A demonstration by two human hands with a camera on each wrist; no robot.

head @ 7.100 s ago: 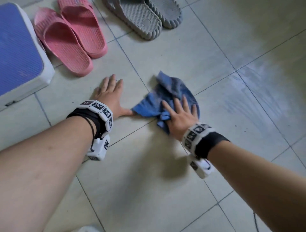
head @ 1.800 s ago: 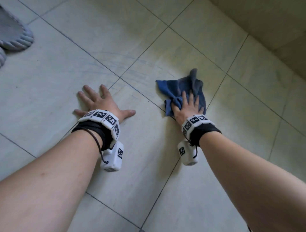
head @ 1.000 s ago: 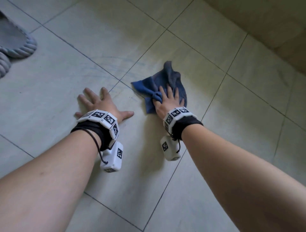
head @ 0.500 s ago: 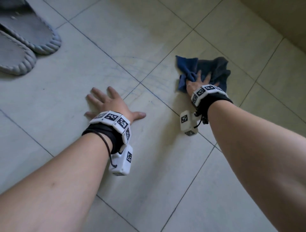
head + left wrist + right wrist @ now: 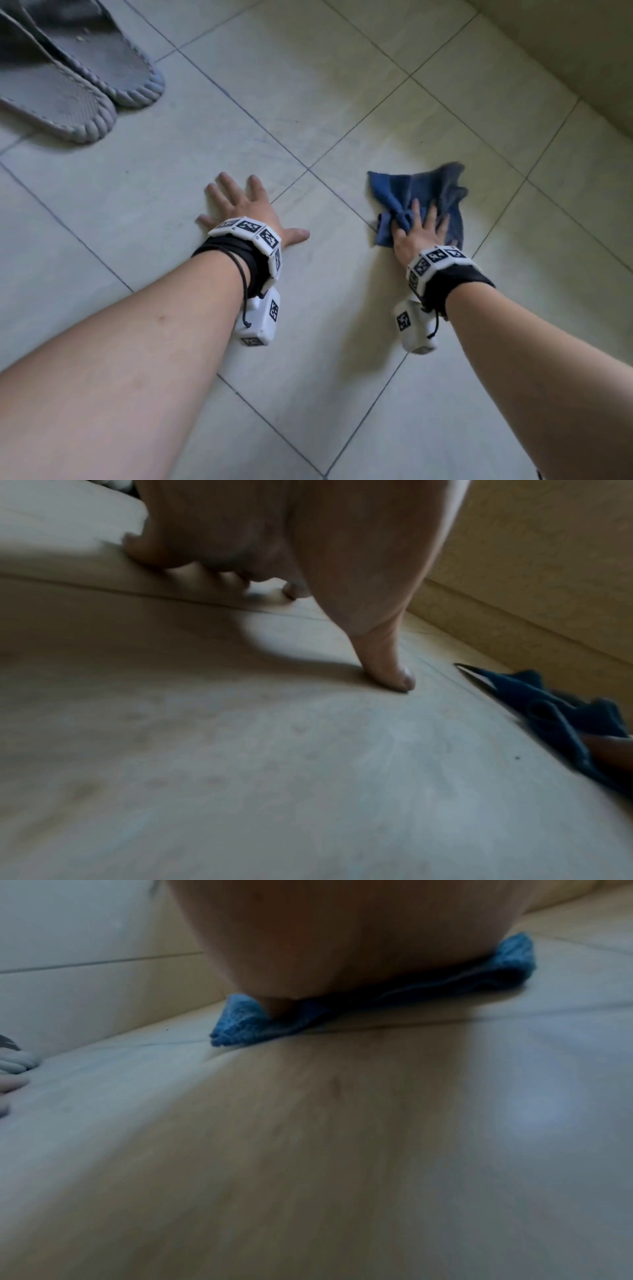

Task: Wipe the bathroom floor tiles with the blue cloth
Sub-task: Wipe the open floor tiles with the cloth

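Note:
The blue cloth (image 5: 432, 190) lies crumpled on the pale floor tiles (image 5: 342, 308), right of centre in the head view. My right hand (image 5: 420, 231) presses down on its near part with fingers stretched forward, a fold bunched beside the thumb. In the right wrist view the palm (image 5: 342, 934) covers the cloth (image 5: 240, 1023), with only its edges showing. My left hand (image 5: 244, 207) lies flat on a bare tile to the cloth's left, fingers spread, holding nothing. The left wrist view shows that hand's thumb (image 5: 387, 658) on the tile and the cloth (image 5: 565, 718) at the right.
A pair of grey slippers (image 5: 68, 85) sits on the floor at the top left. The foot of a beige tiled wall (image 5: 565, 51) runs across the top right corner, just beyond the cloth. Dark grout lines cross the tiles diagonally.
My right hand has dragged the cloth back toward me over the tile since half a second ago. My left hand stays planted on the same tile.

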